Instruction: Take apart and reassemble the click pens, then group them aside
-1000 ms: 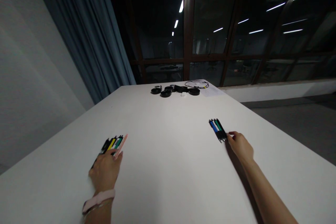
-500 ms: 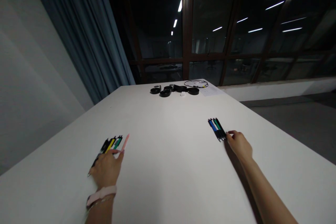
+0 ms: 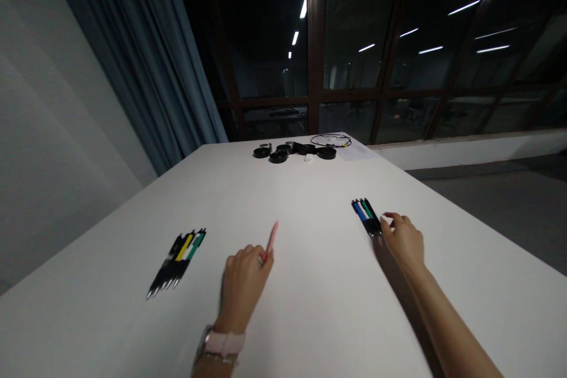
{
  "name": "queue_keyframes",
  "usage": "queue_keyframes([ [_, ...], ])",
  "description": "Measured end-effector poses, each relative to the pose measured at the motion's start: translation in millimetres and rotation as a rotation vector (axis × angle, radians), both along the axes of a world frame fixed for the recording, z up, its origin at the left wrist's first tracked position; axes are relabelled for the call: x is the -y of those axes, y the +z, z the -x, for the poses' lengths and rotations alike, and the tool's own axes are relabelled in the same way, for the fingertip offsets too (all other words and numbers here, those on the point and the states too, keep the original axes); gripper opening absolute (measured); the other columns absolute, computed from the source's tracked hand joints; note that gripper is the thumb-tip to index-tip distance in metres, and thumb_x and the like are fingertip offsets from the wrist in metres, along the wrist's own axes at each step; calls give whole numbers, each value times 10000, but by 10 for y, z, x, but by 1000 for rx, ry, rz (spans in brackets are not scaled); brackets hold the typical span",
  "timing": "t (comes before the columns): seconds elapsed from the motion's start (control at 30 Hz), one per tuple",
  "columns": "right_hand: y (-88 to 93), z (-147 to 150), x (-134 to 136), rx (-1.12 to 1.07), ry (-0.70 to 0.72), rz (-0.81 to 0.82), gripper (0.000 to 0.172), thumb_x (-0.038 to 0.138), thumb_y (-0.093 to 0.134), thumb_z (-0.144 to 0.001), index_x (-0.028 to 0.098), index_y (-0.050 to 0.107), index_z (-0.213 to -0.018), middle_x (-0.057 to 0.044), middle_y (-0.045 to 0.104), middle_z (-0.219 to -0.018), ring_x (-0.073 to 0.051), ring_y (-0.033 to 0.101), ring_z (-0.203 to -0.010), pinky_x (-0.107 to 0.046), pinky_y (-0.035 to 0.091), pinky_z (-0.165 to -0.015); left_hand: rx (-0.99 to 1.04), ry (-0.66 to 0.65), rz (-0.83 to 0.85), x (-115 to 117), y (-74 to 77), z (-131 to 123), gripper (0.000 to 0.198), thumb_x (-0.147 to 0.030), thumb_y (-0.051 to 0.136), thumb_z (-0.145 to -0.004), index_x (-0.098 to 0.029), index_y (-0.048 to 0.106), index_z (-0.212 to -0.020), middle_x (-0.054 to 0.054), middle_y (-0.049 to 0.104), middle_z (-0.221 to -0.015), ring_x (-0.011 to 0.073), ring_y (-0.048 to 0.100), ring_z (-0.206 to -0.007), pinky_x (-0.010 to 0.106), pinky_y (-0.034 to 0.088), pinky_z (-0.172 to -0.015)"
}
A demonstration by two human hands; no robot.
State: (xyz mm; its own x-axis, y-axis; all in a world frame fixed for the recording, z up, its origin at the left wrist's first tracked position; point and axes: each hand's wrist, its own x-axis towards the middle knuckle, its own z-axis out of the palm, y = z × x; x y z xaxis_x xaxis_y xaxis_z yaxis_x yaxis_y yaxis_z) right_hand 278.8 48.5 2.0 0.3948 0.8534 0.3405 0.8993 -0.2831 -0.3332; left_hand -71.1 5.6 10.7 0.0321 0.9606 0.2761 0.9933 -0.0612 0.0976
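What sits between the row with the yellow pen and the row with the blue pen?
In the head view, the left hand, holding the pink pen, is between the yellow pen's row and the blue pen's row.

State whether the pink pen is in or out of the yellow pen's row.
Out: the left hand holds the pink pen, apart from that row of pens.

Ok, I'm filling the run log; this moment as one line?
left hand: holds pink pen; right hand: beside right pen row; left pen row: on table
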Motion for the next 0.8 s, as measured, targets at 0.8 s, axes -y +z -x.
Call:
queue_keyframes([
  [0.8, 83, 1593, 521, 128, 678, 270, 414, 456, 487, -951, 124, 718, -861, -176, 740, -830, -283, 673, -785, -353, 401, -653, 104, -41, 70, -44, -138, -209, 395, -267, 334, -971, -194, 636, -726, 67, 715, -806, 208, 647, -778, 341, 334, -743],
])
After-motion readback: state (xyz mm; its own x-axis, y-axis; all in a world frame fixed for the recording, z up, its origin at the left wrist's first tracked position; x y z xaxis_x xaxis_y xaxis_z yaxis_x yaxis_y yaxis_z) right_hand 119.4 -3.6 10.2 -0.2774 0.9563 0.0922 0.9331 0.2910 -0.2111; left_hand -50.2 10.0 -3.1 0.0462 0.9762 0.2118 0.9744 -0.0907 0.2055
